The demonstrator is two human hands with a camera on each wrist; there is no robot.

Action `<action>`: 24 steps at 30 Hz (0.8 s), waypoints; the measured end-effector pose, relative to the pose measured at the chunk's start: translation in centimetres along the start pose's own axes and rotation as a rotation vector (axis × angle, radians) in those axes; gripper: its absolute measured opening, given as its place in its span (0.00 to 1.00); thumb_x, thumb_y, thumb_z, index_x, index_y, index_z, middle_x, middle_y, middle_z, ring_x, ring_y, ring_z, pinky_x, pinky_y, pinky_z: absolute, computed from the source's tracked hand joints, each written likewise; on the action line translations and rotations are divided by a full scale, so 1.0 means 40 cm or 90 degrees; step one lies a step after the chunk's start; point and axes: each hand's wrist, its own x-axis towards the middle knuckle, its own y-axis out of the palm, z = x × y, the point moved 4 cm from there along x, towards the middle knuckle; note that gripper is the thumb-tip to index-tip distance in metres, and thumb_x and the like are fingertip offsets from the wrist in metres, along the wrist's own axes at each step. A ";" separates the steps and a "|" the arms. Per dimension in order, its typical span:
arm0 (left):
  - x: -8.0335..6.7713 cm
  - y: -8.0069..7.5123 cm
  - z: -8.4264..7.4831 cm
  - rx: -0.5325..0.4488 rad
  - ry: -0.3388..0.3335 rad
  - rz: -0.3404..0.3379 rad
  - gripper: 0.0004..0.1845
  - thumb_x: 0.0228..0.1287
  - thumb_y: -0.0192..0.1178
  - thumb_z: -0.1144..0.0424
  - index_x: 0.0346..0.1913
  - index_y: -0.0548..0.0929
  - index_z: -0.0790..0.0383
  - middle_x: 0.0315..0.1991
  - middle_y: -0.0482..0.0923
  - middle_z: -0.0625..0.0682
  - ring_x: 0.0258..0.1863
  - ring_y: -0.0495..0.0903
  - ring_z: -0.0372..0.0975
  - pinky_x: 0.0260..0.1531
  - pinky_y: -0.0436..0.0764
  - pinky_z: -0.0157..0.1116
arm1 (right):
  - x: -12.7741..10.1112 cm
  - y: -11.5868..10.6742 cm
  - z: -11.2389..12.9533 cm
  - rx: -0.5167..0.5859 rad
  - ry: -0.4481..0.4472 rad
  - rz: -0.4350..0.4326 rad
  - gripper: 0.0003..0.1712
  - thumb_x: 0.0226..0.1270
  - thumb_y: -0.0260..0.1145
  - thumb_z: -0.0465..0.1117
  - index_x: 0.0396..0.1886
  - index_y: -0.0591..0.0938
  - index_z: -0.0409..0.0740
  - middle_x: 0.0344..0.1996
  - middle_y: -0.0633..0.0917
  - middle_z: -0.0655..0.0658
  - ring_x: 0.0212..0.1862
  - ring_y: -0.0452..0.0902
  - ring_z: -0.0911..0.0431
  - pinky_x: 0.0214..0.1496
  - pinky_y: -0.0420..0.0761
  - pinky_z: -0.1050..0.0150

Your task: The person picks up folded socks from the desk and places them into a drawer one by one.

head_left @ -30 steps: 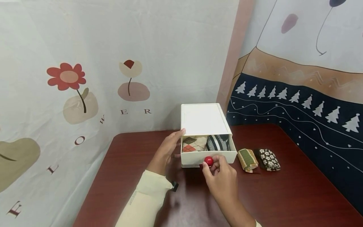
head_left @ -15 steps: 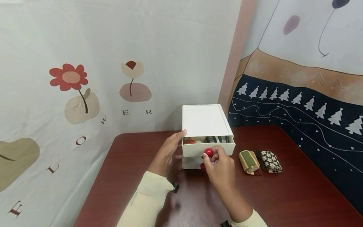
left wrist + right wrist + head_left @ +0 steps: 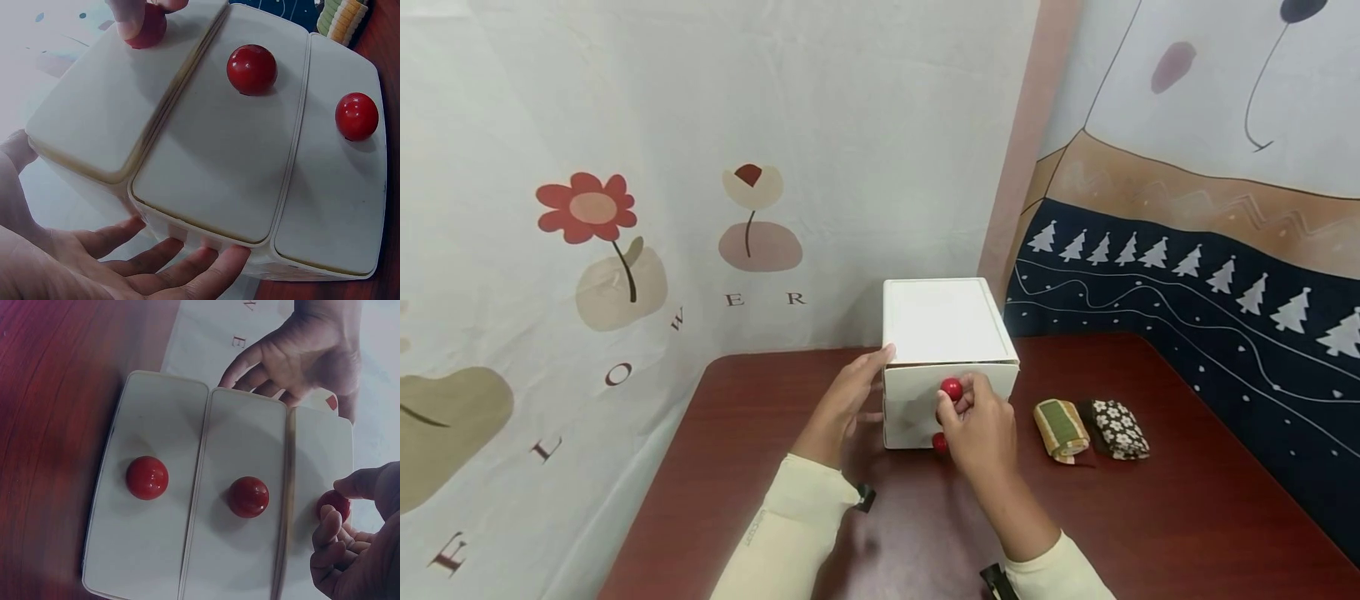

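Observation:
A white three-drawer box (image 3: 947, 321) stands on the table, each drawer front bearing a round red knob. My right hand (image 3: 985, 429) pinches the top drawer's knob (image 3: 951, 387) between thumb and fingers. That drawer (image 3: 94, 112) is almost fully in, with a thin gap under the box top. My left hand (image 3: 850, 392) touches the box's left side with extended fingers, its thumb at the top front corner. In the left wrist view the middle knob (image 3: 252, 69) and bottom knob (image 3: 357, 117) are untouched. The drawer's contents are hidden now.
To the box's right lie a green and yellow rolled cloth (image 3: 1062, 430) and a dark flower-patterned cloth bundle (image 3: 1118, 430), side by side on the reddish-brown table (image 3: 760, 425). Printed hangings (image 3: 850, 167) rise behind the table and along its right side.
My right hand has pushed the top drawer inward, away from me. The argyle and striped cloths inside have gone from sight. My left hand has stayed at the box's side.

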 end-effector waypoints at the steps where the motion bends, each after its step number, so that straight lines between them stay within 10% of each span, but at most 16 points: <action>1: -0.001 0.001 0.000 0.000 0.000 0.002 0.45 0.72 0.62 0.29 0.80 0.72 0.55 0.83 0.68 0.57 0.81 0.70 0.59 0.62 0.83 0.64 | 0.001 0.000 0.000 0.002 0.001 -0.001 0.13 0.69 0.78 0.41 0.43 0.84 0.40 0.22 0.84 0.47 0.25 0.77 0.56 0.29 0.77 0.60; 24: -0.005 -0.002 0.000 0.006 -0.005 -0.015 0.46 0.69 0.63 0.27 0.81 0.72 0.52 0.81 0.70 0.56 0.80 0.70 0.58 0.65 0.80 0.66 | 0.020 0.010 -0.003 -0.004 0.026 0.036 0.16 0.71 0.79 0.44 0.47 0.83 0.40 0.25 0.85 0.45 0.28 0.80 0.53 0.33 0.78 0.59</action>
